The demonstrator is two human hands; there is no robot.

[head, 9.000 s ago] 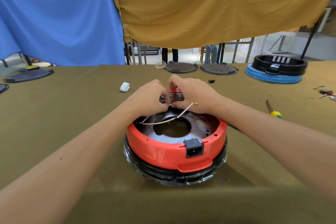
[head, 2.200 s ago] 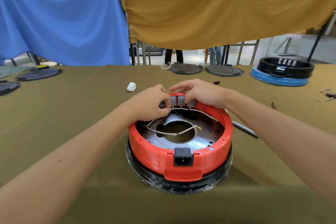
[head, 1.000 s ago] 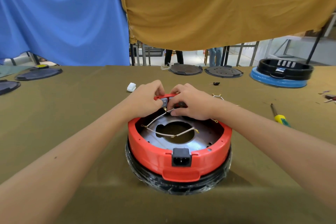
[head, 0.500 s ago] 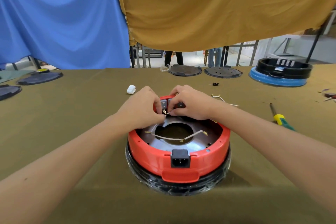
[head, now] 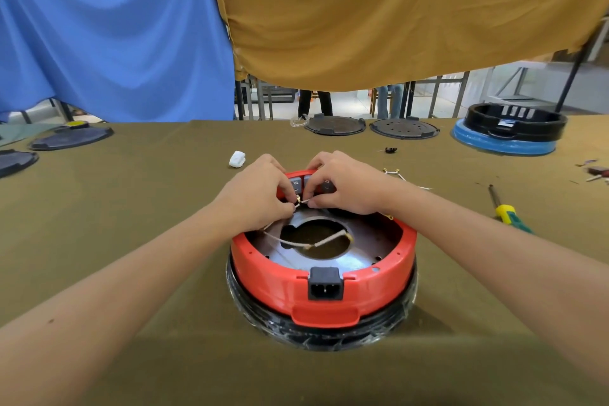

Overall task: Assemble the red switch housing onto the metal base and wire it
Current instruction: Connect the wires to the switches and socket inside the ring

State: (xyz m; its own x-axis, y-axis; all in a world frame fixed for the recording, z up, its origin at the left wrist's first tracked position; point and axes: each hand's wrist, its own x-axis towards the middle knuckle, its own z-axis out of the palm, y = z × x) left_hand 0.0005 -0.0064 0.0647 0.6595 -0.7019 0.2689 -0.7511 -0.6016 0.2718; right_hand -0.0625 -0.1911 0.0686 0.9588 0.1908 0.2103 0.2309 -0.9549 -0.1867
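Note:
A round red housing (head: pixel 379 280) sits on the metal base (head: pixel 359 241) with a black wrapped ring beneath it, a black power socket (head: pixel 324 283) facing me. Grey switch terminals (head: pixel 298 183) line the far rim. My left hand (head: pixel 257 198) pinches the brass tip of a white wire (head: pixel 298 199) just below those terminals. My right hand (head: pixel 346 186) grips the same wire close by, fingers curled over the switch block. Another white wire (head: pixel 306 243) lies loose across the base's centre hole.
A yellow-handled screwdriver (head: pixel 504 209) lies to the right, a small wire piece (head: pixel 395 172) behind my right wrist. A white wad (head: pixel 237 158) sits behind the housing. Dark round lids (head: pixel 334 124) and a black-and-blue unit (head: pixel 509 132) line the table's far edge.
Both hands stay at the far rim; over the last second my left hand took the wire's brass tip and brought it close under the switch terminals. The housing has not moved.

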